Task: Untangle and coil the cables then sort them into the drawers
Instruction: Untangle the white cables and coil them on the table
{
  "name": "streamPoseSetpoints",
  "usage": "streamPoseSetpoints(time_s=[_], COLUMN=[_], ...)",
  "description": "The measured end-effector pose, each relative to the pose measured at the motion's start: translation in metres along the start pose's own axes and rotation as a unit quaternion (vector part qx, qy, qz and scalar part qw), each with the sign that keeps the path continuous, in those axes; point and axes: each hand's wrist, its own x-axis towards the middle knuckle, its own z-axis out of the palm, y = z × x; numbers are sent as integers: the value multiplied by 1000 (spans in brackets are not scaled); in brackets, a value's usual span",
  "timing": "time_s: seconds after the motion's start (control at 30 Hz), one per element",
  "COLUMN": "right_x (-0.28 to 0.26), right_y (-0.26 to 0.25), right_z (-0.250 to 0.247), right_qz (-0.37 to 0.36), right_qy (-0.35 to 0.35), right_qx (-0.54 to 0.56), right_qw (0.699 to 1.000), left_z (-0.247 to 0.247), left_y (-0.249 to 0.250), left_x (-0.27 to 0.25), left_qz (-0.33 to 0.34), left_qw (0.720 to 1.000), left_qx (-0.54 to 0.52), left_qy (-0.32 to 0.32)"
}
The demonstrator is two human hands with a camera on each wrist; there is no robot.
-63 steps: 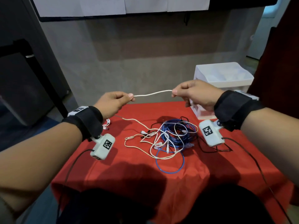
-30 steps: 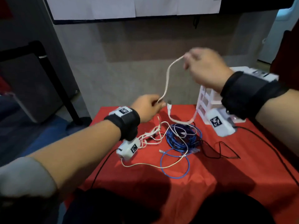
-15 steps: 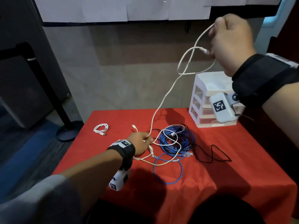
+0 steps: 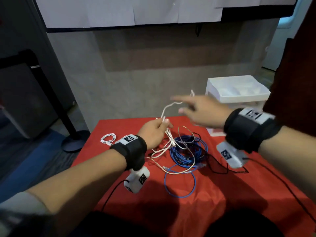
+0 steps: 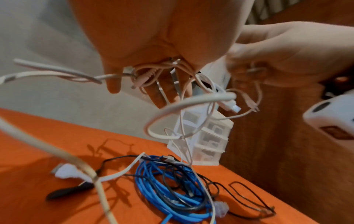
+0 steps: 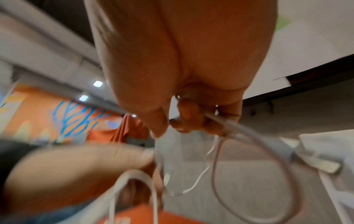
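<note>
Where cables tangle, blue coil (image 4: 186,152) sits beside drawer unit (image 4: 237,90).

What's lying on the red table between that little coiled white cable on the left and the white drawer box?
In the head view, between the small white coil and the drawer unit lies a tangle: a blue cable, white cables and a thin black cable.

The right hand (image 6: 182,68) curls its fingers (image 6: 186,116) round a white cable (image 6: 254,136), which loops below; the left hand (image 6: 67,171) is blurred beside it.
</note>
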Motion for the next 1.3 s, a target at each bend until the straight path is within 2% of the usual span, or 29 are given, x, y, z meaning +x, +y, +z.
streamPoseSetpoints(time_s=[0.07,0.13,0.27,0.37,0.43,0.5,0.6,0.67,0.73,0.83,0.93,1.03,1.07,1.2,1.3], right_x=[-4,-6,2,6,4,-4,-23,-28,-28,-27,-24,-22,-22,-34,-39], right_y=[-6,-9,7,22,24,20,9,6,7,9,6,9,11,22,32], right_z=[28,41,31,1,-10,-2,41,56,54,41,30,20,18,21,15], right_qz=[-17,-17,1,19,18,8,-7,7,9,-3,-8,2,4,4,5], right_qy=[-66,-83,-41,25,12,-24,-96,-89,-70,-34,1,39,43,3,-6], right_qx=[-97,-129,-143,-129,-129,-101,-96,-98,-105,-103,-105,-88,-85,-98,-92], right_qw=[993,988,989,991,991,995,991,991,992,994,994,995,995,995,996], left_z=[5,8,9,11,12,16,23,27,30,33,34,32,33,34,26], left_y=[9,12,-10,-39,-45,-36,-11,-6,-19,-42,-44,-38,-40,-44,-44], left_x=[-2,-5,-13,-18,-22,-21,-14,-10,-9,-9,-4,3,5,8,7], left_qz=[23,35,76,21,6,35,140,190,196,163,127,36,3,-54,-151], left_qw=[999,998,993,997,999,999,988,979,977,983,992,997,995,976,943], left_qx=[38,56,85,70,49,41,63,72,78,79,16,-56,-96,-210,-295], left_qy=[-11,0,13,1,14,8,-1,9,20,11,21,30,19,-19,-25])
